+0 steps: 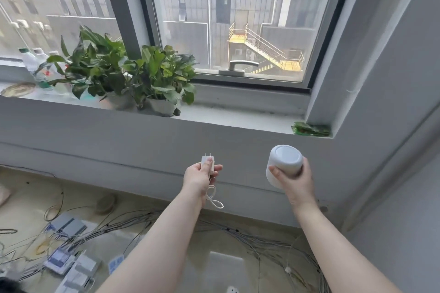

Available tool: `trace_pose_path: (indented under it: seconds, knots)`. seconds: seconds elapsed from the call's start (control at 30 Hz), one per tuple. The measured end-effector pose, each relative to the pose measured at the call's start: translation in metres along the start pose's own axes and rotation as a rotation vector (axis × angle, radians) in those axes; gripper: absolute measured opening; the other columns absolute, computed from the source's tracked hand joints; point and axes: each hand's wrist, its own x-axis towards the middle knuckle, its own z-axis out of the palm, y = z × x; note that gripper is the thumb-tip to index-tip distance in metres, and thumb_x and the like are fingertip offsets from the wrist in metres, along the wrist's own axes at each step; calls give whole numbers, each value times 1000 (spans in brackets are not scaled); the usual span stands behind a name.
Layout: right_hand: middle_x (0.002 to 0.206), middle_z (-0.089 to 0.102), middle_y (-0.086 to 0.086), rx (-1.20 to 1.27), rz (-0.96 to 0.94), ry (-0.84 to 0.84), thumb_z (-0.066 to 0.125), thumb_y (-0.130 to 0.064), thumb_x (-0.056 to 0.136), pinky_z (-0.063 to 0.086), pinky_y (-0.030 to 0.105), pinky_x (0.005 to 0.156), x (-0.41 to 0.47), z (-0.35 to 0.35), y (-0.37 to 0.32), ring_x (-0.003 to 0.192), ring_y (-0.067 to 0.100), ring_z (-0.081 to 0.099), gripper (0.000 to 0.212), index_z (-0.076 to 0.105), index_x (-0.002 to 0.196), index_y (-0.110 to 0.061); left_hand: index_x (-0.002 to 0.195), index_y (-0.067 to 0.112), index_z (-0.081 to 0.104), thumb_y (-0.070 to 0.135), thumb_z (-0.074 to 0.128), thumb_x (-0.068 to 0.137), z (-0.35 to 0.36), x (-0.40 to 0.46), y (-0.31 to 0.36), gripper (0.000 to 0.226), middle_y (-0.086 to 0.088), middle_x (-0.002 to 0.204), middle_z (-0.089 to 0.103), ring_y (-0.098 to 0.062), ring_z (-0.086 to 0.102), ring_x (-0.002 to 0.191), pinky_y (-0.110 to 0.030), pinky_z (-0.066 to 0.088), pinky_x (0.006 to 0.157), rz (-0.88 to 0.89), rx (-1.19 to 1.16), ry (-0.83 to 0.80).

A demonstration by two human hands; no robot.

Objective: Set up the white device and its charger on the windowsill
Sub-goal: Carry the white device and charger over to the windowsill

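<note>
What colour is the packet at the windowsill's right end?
Green packet, seen in the head view.

The windowsill (238, 118) runs above both grips. Up and left of them stand two potted plants (133, 74), with bottles (35, 64) and a dish (19, 89) beyond. A green packet (310, 129) lies in the corner just above the right grip.

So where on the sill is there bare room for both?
Bare stretch of windowsill between the right potted plant and the green packet, below the window handle. Left of that it is crowded: plants, bottles, a dish.
</note>
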Motion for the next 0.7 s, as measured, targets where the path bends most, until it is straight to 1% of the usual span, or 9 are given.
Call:
trace_pose_path:
  seconds: [0.07,0.13,0.23,0.33,0.37,0.43,0.53,0.6,0.7]
  knots:
    - [115,60,0,-10,3,9,86,-18,67,48,37,94,35,15,2,105,20,57,64,52,121,-20,84,11,61,27,50,97,10,31,12,24,-1,80,70,-11,54,65,-22,46,64,-1,-8,-1]
    - [111,61,-3,-18,9,11,86,-19,67,48,35,91,68,29,1,104,19,57,63,52,120,-21,85,9,61,27,50,97,21,61,26,24,-1,80,70,-10,54,64,-22,45,64,-4,-13,-5]
    - [101,61,-11,-45,4,2,87,-21,66,47,33,87,117,51,1,100,18,57,57,52,112,-25,87,8,61,26,50,97,36,105,46,23,-1,79,70,-10,52,62,-21,45,63,-8,-33,10]
    - [95,59,-14,-74,-17,8,87,-21,66,46,33,83,159,72,0,97,19,57,55,54,110,-17,83,9,61,27,51,97,45,143,61,24,3,73,72,-10,54,62,-21,46,63,6,-39,24]
    - [95,59,-14,-75,-19,14,87,-21,66,45,31,83,171,78,0,96,18,56,55,55,111,-17,82,10,61,26,51,97,48,153,65,24,4,71,72,-9,54,62,-22,46,63,7,-37,29]
    - [100,61,-9,-69,-14,18,87,-21,66,45,30,83,190,89,1,97,18,57,57,54,113,-18,83,10,61,26,50,97,53,172,71,24,1,75,71,-10,54,62,-22,45,63,6,-28,31]
    - [112,63,0,-51,4,6,87,-22,66,49,35,88,215,102,6,102,19,59,60,54,117,-19,85,10,60,26,48,98,60,198,78,23,-2,81,70,-10,53,63,-22,45,64,-3,-12,24]
    - [112,63,-3,-45,23,5,87,-21,67,49,34,89,229,110,9,103,18,59,62,53,119,-20,87,10,60,26,48,98,65,216,83,23,-1,82,70,-10,55,65,-23,45,65,-13,6,14]
    - [105,60,-15,-50,44,18,86,-22,67,46,30,87,248,121,15,103,16,57,60,53,116,-26,85,11,59,27,47,98,73,240,87,24,-1,84,69,-9,55,68,-22,45,65,-18,36,-2]
